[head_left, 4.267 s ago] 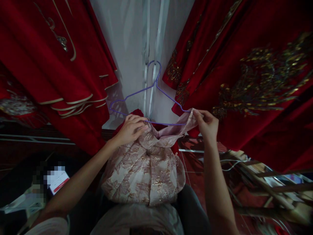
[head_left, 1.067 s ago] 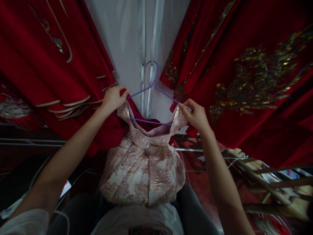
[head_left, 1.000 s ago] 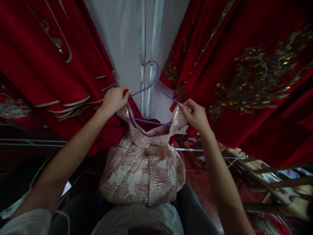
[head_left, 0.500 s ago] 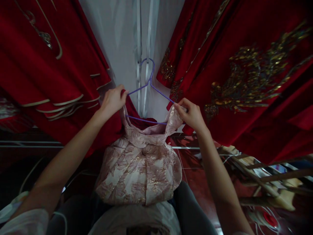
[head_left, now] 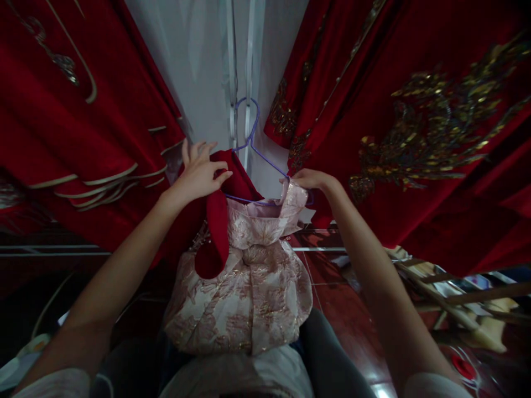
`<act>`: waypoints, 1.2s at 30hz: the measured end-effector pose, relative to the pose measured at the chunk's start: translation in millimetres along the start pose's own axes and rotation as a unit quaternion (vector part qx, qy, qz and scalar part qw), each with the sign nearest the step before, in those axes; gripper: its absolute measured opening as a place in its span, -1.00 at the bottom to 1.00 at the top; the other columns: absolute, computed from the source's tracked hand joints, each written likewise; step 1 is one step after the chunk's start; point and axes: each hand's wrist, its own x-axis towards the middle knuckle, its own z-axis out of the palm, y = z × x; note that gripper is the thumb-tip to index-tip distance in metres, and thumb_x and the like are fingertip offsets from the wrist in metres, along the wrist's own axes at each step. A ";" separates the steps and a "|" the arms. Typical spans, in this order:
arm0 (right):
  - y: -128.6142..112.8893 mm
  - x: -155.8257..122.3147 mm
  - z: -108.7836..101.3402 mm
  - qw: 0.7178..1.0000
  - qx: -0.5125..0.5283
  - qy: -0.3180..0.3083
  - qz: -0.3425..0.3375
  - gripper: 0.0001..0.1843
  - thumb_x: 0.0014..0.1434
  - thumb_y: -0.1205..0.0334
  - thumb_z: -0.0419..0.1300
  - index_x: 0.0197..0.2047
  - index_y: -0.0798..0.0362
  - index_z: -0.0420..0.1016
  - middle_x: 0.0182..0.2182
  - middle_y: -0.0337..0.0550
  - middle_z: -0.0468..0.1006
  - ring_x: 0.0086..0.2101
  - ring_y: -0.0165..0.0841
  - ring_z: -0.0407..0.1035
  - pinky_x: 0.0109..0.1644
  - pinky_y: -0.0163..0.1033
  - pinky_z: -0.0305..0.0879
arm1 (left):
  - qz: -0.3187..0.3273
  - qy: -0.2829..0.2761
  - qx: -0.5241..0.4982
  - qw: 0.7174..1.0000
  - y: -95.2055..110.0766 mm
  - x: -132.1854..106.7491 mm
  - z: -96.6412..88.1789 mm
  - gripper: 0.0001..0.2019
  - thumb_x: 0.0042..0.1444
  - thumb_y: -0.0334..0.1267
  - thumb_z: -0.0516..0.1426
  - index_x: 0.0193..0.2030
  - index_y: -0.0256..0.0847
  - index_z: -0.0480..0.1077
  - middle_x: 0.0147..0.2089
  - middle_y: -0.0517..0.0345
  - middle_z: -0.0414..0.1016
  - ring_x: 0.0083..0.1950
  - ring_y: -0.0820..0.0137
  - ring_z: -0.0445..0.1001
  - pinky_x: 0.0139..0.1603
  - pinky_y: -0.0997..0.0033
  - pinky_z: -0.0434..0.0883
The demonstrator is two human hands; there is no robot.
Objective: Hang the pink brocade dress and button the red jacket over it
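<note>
A pink and gold brocade dress [head_left: 244,298], its skirt bunched, rests over my lap on a purple wire hanger [head_left: 254,119]. The hanger's hook meets a pale metal rail [head_left: 249,66]. My right hand [head_left: 311,179] pinches the dress's right shoulder strap at the hanger's end. At the other shoulder, my left hand [head_left: 201,171] has its fingers spread, thumb and forefinger at a red cloth piece [head_left: 218,232]. That cloth drapes over the hanger and down across the bodice, hiding the left strap. Whether the left fingers touch the cloth, I cannot tell.
Red garments with pale trim [head_left: 103,138] hang on the left, and red garments with gold sequin embroidery [head_left: 423,127] on the right. A wooden rack [head_left: 456,309] stands low at the right. Dark red floor tiles [head_left: 332,298] show below.
My left hand has let go of the left strap and hanger, and its fingers have spread. Red cloth now falls over the dress front there. My right hand keeps its pinch.
</note>
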 end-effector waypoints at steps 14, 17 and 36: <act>-18.3 54.9 37.7 0.985 -0.001 -0.136 -0.103 -0.61 -0.07 -0.11 0.32 -0.54 0.08 0.51 -0.67 -0.25 0.44 -0.56 -0.43 0.29 -0.41 -0.27 0.27 | -0.083 0.095 0.053 0.991 -8.3 -17.7 41.4 -0.67 0.21 0.00 0.00 -0.22 -0.17 0.47 0.05 -0.14 0.31 0.16 0.00 0.25 0.09 0.02 0.18; -16.7 56.4 38.0 0.994 -0.028 0.008 -0.107 -0.68 -0.15 0.01 0.39 -0.57 0.06 0.44 -0.73 -0.30 0.33 -0.58 -0.41 0.25 -0.42 -0.23 0.23 | -0.095 0.119 0.055 0.987 -1.8 -22.3 42.2 -0.66 0.22 0.00 -0.02 -0.23 -0.17 0.46 0.06 -0.15 0.32 0.18 0.00 0.25 0.09 0.03 0.17; 42.0 -19.8 -30.4 0.914 0.050 0.396 -0.071 -0.84 -0.18 0.33 0.21 -0.41 0.07 0.47 -0.42 -0.11 0.54 -0.41 -0.31 0.38 -0.33 -0.22 0.31 | -0.063 0.094 0.046 0.992 -9.4 -21.8 42.0 -0.68 0.25 -0.05 -0.06 -0.26 -0.19 0.41 0.02 -0.17 0.33 0.13 0.01 0.27 0.09 0.00 0.19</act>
